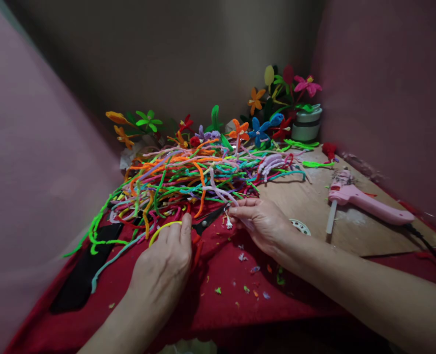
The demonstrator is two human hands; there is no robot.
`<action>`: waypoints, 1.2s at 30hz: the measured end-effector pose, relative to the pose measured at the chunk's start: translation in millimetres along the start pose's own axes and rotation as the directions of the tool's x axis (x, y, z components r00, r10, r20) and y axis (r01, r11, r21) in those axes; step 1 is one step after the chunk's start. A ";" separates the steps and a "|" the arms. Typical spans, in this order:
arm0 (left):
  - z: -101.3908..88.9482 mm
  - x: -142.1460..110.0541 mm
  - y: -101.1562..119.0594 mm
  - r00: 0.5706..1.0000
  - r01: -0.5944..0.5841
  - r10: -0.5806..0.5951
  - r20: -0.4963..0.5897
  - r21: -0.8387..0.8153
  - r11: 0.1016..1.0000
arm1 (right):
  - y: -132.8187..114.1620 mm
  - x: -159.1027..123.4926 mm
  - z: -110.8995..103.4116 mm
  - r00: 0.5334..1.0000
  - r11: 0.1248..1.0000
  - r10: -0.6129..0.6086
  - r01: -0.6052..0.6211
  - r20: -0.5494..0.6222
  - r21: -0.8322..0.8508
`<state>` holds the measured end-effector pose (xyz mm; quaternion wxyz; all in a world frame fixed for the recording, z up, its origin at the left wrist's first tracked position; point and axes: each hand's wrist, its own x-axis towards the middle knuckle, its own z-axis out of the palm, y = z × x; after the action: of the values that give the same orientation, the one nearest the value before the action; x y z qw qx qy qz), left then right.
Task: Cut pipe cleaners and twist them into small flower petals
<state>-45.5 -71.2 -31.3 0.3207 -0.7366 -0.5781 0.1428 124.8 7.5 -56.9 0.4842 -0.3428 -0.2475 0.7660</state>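
Observation:
My left hand (166,255) is closed round the red handles of a pair of scissors (212,219). Their dark blades point up and right, with the tips near my right fingers. My right hand (262,221) pinches a pale lilac pipe cleaner (221,192), part of which rises to the left over the pile. Just below the blade tips is a small white tuft (228,222). Beyond both hands lies a big tangled heap of pipe cleaners (181,172) in many colours. A yellow strand (162,228) curves beside my left fingers.
A pink glue gun (368,201) with a glue stick rests on a wooden board (295,196) at right, its black cord trailing off. Finished pipe-cleaner flowers (258,130) and a pale pot (306,123) stand behind. Fuzzy scraps (254,269) dot the red cloth (225,309). A black flat object (81,275) lies left.

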 end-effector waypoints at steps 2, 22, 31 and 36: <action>-0.8 -0.5 1.6 1.000 0.009 -0.009 0.010 0.006 1.000 | -0.3 0.0 0.2 1.000 1.000 -0.008 0.008 -0.012 -0.009; -11.7 6.1 2.2 0.993 -0.052 0.048 0.104 0.030 0.998 | -2.6 1.9 -1.6 0.999 0.996 0.000 -0.004 -0.046 -0.092; -9.5 5.0 3.1 0.992 -0.057 0.060 0.113 -0.035 0.998 | -4.9 3.1 -2.3 0.998 0.995 0.067 -0.067 0.002 -0.079; -0.5 4.8 0.0 0.986 -0.003 0.049 0.157 -0.276 0.961 | -5.1 3.5 -3.3 0.997 0.996 0.066 -0.063 0.044 -0.063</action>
<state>-43.8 -66.8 -30.2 0.1653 -0.7674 -0.6068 0.1251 129.2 12.9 -56.4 0.4426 -0.3476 -0.2707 0.7810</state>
